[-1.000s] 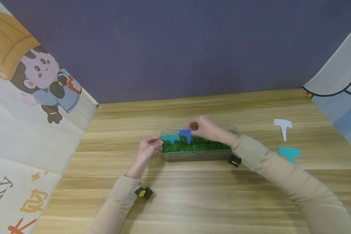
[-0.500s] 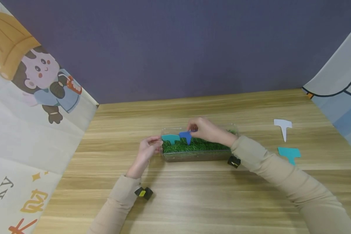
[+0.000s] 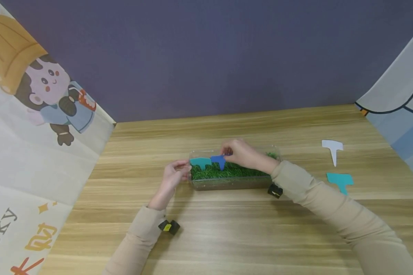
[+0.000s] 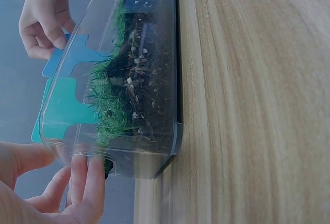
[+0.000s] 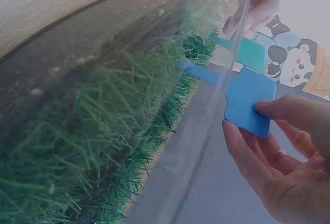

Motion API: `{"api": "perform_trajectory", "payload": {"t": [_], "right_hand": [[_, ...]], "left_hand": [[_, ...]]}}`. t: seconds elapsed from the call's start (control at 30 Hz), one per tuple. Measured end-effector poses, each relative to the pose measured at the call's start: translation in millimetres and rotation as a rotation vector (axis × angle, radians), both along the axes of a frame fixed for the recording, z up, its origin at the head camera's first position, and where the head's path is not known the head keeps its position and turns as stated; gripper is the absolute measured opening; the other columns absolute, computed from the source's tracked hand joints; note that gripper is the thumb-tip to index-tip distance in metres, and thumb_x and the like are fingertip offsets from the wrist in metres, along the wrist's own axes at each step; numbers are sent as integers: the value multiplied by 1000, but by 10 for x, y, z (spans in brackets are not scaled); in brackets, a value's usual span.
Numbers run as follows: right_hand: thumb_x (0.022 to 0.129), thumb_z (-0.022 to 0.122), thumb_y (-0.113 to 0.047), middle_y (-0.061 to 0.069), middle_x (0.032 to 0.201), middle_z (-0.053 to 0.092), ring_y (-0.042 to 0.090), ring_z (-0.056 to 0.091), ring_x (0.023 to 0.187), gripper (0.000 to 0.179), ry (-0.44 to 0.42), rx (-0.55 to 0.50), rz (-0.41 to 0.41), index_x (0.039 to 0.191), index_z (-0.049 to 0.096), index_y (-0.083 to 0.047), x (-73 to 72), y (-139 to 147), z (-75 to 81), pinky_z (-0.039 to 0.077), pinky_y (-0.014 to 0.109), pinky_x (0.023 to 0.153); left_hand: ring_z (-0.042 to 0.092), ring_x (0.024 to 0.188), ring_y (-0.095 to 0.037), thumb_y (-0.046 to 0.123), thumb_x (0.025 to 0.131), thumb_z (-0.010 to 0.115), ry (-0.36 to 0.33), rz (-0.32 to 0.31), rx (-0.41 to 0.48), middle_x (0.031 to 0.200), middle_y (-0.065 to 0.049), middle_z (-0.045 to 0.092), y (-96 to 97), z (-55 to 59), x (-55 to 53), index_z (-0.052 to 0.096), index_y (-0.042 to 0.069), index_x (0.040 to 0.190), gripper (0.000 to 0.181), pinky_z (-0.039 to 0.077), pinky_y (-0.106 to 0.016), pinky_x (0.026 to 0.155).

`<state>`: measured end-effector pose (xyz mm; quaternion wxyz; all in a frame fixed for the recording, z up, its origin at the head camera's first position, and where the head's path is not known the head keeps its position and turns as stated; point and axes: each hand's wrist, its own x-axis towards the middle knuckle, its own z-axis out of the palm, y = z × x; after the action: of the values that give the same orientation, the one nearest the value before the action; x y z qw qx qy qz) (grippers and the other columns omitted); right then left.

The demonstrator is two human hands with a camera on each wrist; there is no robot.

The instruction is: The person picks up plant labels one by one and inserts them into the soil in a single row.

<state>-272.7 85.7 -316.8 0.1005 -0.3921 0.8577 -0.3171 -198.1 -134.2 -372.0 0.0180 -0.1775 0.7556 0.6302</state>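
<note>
My right hand [image 3: 241,153] pinches a blue T-shaped plant label [image 5: 251,100] by one side of its head, thumb on one face and fingers behind. The label's stem points down into the green grass [image 3: 227,172] of a clear plastic planter box [image 4: 162,164]. Left of it, a teal plant label [image 4: 67,108] stands upright in the grass, close beside the blue one. At the box's left end is my left hand [image 3: 173,173], fingers extended, with fingertips [image 4: 94,175] touching the end wall and nothing pinched between them.
On the wooden table [image 3: 227,229], to the right of the box, lie a white plant label [image 3: 332,149] and another teal label [image 3: 340,180]. Dark soil with white specks [image 4: 147,79] shows through the box wall. A dark panel [image 3: 227,57] rises behind the table.
The blue label has moved slightly down toward the grass with my right hand still pinching it. My left hand stays at the box's left end.
</note>
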Motion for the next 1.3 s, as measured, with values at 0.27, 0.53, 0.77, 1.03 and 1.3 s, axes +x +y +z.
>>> {"api": "perform_trajectory", "payload": {"t": [0.27, 0.53, 0.77, 1.03, 1.3], "right_hand": [[79, 59, 2, 7, 83, 64, 16, 58, 74, 11, -1, 18, 6, 88, 64, -2, 17, -28, 18, 50, 24, 65], [79, 61, 2, 7, 84, 64, 16, 58, 76, 12, 32, 39, 12, 88, 64, -3, 7, -23, 1, 50, 24, 66], [81, 59, 1, 7, 83, 63, 16, 58, 76, 10, 8, 48, 14, 88, 64, -4, -13, -12, -25, 50, 25, 64], [82, 58, 0, 8, 86, 63, 16, 58, 77, 11, -24, 57, 14, 90, 64, -5, 9, 2, -24, 49, 25, 66], [82, 57, -1, 6, 86, 63, 15, 57, 77, 12, -16, 76, 4, 91, 64, -6, 9, -7, -29, 49, 25, 66]], "left_hand": [[58, 62, -12, 2, 82, 57, 4, -3, 7, 94, -15, 60, 0, -5, -3, 54, -4, 111, 30, 51, -38, 72], [57, 62, -12, 2, 82, 57, -4, 3, 5, 96, -15, 60, 3, -11, -10, 55, -3, 110, 29, 51, -36, 71], [57, 62, -12, 1, 82, 57, 7, 1, 11, 95, -16, 60, 6, -18, -11, 55, -3, 110, 29, 51, -35, 70], [57, 62, -11, 1, 82, 57, 11, -4, 8, 94, -15, 60, 10, -3, -5, 55, -4, 110, 29, 51, -34, 69], [57, 62, -11, 2, 82, 57, 6, -2, 0, 96, -17, 60, 9, -9, -10, 55, -4, 110, 29, 51, -35, 70]]}}
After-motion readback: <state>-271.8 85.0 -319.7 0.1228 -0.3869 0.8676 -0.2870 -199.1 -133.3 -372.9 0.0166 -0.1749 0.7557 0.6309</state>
